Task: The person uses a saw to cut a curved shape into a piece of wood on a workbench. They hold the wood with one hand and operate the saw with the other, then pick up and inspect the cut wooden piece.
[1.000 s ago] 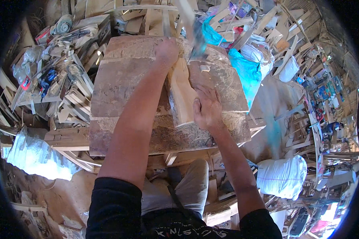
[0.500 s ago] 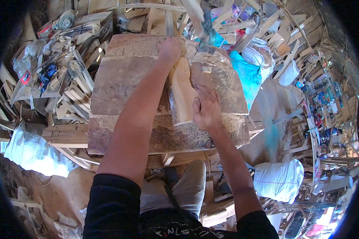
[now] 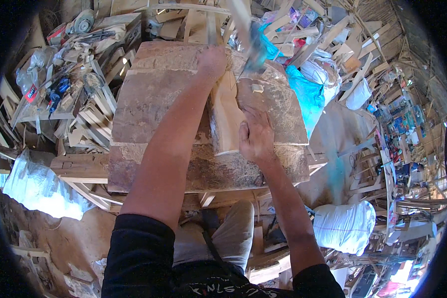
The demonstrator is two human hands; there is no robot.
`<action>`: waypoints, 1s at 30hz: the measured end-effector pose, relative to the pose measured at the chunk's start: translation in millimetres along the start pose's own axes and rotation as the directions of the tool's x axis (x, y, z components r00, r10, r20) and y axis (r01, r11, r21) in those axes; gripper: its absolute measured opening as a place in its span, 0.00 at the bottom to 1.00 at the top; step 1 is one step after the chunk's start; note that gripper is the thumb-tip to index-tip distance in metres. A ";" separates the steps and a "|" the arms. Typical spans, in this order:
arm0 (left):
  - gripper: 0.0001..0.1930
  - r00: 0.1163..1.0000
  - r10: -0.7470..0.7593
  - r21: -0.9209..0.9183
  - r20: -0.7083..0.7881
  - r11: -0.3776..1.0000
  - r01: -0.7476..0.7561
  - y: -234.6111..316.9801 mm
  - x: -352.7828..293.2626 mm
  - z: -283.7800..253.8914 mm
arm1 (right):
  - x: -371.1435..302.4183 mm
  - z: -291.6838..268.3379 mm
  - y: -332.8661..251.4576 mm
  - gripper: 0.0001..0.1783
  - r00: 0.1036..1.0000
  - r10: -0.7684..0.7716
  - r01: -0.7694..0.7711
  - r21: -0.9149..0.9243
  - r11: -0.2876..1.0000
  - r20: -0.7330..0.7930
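A pale wooden board (image 3: 224,119) with a wavy right edge and a darker left edge lies lengthwise on the worn brown worktable (image 3: 149,109). My left hand (image 3: 212,62) is closed over the board's far end. My right hand (image 3: 257,135) lies beside the near right edge, fingers stretched and thumb apart, touching the board. Just beyond the wavy edge stands a thin saw blade (image 3: 240,73), near my left hand. Above it, the saw's arm (image 3: 255,57) is smeared by motion. A small wood offcut (image 3: 258,88) sits right of the board.
Sawdust covers parts of the tabletop. At left, a side bench holds wood scraps, a plastic bottle (image 3: 31,93) and a blue power tool (image 3: 59,89). A turquoise sheet (image 3: 303,94) hangs by the table's right edge. A stuffed white sack (image 3: 345,226) stands at lower right.
The saw's arm is more blurred and has shifted slightly. The board and both hands stay almost in the same place.
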State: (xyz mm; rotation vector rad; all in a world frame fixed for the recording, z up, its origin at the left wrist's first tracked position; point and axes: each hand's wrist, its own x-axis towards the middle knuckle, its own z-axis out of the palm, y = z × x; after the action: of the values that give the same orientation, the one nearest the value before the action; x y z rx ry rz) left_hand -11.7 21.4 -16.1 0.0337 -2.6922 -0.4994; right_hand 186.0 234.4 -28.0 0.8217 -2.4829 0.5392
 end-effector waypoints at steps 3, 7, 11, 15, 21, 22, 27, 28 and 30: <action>0.15 1.000 -0.005 -0.024 -0.023 1.000 0.004 -3.4 1.6 0.8 | 0.7 1.3 -1.2 0.25 1.000 0.009 -0.009 0.003 1.000 0.008; 0.15 1.000 -0.009 -0.022 0.014 1.000 0.009 -3.7 2.0 0.2 | 2.6 0.5 -4.1 0.25 1.000 0.018 -0.018 -0.002 1.000 0.011; 0.14 0.996 -0.036 -0.058 0.087 0.997 0.041 2.6 5.5 -8.5 | 3.2 1.3 -4.2 0.24 0.999 0.052 -0.052 -0.021 0.998 0.011; 0.14 0.997 0.010 -0.059 -0.079 0.998 -0.014 -3.2 3.1 -2.4 | 5.1 3.3 -5.1 0.24 0.999 0.024 -0.024 -0.012 1.000 -0.022; 0.17 0.999 0.003 -0.107 0.042 0.994 0.002 0.0 6.1 -5.7 | 5.8 1.8 -3.5 0.24 1.000 0.018 -0.018 -0.019 1.000 -0.017; 0.18 0.999 0.019 -0.108 0.048 0.994 -0.014 -5.4 7.9 -4.0 | 6.9 2.1 -5.1 0.24 1.000 0.017 -0.017 -0.013 1.000 -0.015; 0.18 1.000 0.003 -0.069 0.018 0.998 -0.002 -5.4 10.6 -0.6 | 8.3 1.2 -7.5 0.24 0.999 0.000 0.000 -0.005 1.000 -0.035; 0.18 1.000 -0.011 -0.083 0.005 0.996 0.011 0.0 8.1 -1.5 | 7.5 0.3 -5.9 0.23 0.999 0.006 -0.007 -0.013 1.000 -0.035; 0.16 0.999 0.011 -0.051 -0.037 0.999 -0.013 -0.9 8.4 0.5 | 7.9 1.0 -6.3 0.23 0.999 0.013 -0.014 -0.013 1.000 -0.036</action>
State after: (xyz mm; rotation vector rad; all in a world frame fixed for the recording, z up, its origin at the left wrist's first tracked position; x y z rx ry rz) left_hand -19.7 19.9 -13.7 0.0124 -2.6413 -0.5592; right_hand 184.1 225.7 -23.2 0.7843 -2.4586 0.5373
